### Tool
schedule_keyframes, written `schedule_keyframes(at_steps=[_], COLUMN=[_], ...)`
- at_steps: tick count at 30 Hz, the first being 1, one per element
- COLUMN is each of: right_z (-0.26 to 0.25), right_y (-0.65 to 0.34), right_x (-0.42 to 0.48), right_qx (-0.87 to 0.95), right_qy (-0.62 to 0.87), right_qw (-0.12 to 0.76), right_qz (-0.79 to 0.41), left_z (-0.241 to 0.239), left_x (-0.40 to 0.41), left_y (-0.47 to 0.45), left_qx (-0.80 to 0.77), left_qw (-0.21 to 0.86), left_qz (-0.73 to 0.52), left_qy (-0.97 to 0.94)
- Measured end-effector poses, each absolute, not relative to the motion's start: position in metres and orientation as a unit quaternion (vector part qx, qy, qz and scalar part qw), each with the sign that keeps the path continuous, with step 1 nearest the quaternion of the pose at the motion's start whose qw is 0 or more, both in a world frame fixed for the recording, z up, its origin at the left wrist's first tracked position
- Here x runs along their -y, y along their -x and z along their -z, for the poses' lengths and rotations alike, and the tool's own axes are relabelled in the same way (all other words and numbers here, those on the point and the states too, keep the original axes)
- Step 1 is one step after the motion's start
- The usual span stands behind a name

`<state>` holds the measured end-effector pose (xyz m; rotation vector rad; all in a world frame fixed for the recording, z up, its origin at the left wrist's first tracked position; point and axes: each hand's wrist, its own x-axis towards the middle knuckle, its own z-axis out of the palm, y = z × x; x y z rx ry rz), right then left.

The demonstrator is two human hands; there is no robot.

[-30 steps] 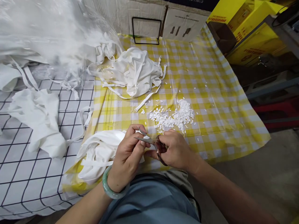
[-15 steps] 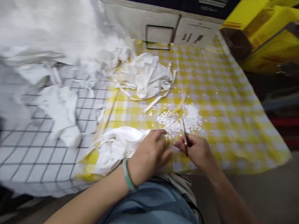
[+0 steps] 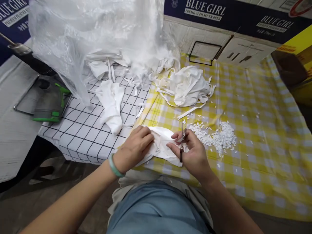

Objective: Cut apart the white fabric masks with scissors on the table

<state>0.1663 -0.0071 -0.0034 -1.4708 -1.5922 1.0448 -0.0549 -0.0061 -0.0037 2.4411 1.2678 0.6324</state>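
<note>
In front of me a white cloth piece (image 3: 162, 148) lies crumpled near the table's front edge. My left hand (image 3: 133, 147), with a green bangle at its wrist, has its fingers curled over the left part of this cloth. My right hand (image 3: 195, 155) holds a small pair of scissors (image 3: 181, 143), blades pointing away from me. Its thumb and fingertips are over the right side of the cloth; whether they also pinch it I cannot tell. Right of the scissors lies a heap of tiny white clippings (image 3: 225, 138).
A bundle of white strapped cloths (image 3: 190, 86) lies farther back. To the left are another white cloth (image 3: 111, 104), a clear plastic bag (image 3: 97, 29) and a grey-green power tool (image 3: 47, 100). Beer cartons (image 3: 195, 31) and a black wire frame (image 3: 204, 53) stand behind.
My view has swung left. My left hand has moved from beside the clippings onto the white cloth. My right hand has brought the scissors left from the clippings to the cloth.
</note>
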Motion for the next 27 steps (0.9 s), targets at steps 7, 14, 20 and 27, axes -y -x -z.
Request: schedule_keyframes(at_steps=[7, 14, 20, 27], right_z=[0.009, 0.017, 0.020, 0.029], right_y=[-0.148, -0.140, -0.155, -0.164], right_x=[-0.015, -0.036, -0.040, -0.042], right_qx=[0.699, 0.657, 0.599, 0.573], right_qy=[0.541, 0.581, 0.632, 0.630], right_qw=[0.309, 0.327, 0.349, 0.387], right_qz=[-0.351, -0.352, -0.345, -0.354], left_z=[-0.035, 0.017, 0.009, -0.040], left_x=[0.050, 0.001, 0.000, 0.040], left_y=[0.105, 0.099, 0.108, 0.155], left_qx=[-0.379, -0.622, -0.637, -0.781], left_qw=[0.401, 0.150, 0.116, 0.029], left_qz=[-0.167, -0.163, -0.163, -0.306], left_qy=[-0.817, -0.751, -0.744, -0.544])
